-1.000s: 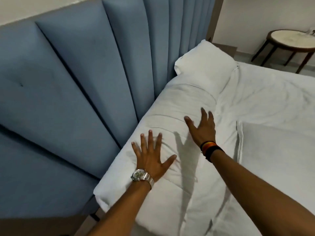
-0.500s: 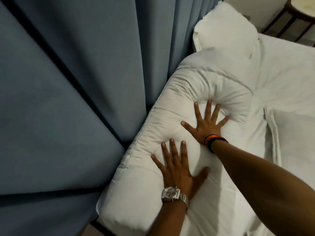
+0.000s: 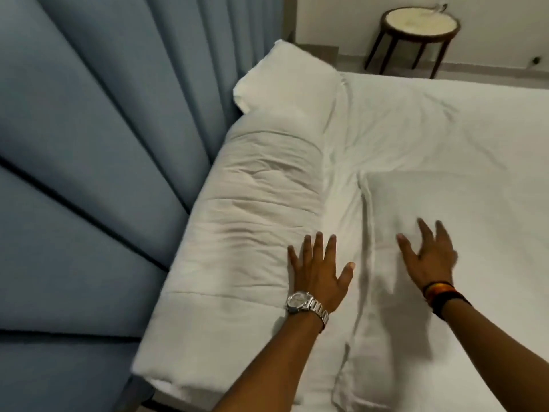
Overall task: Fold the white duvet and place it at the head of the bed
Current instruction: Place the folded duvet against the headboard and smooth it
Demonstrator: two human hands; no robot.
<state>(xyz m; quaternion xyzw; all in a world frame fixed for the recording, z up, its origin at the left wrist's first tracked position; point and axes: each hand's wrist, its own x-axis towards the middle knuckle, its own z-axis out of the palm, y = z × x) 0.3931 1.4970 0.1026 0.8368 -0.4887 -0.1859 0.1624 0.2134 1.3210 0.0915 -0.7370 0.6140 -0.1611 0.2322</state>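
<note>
The white duvet (image 3: 252, 221) lies folded into a long thick bundle along the blue padded headboard (image 3: 89, 173), at the head of the bed. My left hand (image 3: 319, 272), with a silver watch on its wrist, rests flat with spread fingers on the duvet's right edge. My right hand (image 3: 427, 257), wearing dark and orange wristbands, is open with spread fingers over a flat white pillow (image 3: 445, 263) on the sheet; it is blurred, and contact is unclear.
Another white pillow (image 3: 285, 81) lies beyond the duvet against the headboard. The white bed sheet (image 3: 430, 129) spreads to the right. A round dark-legged side table (image 3: 420, 28) stands on the floor by the far wall.
Both hands have left the middle of the duvet. My left hand slid to its right edge and my right hand moved right, over the flat pillow. The dent has sprung back.
</note>
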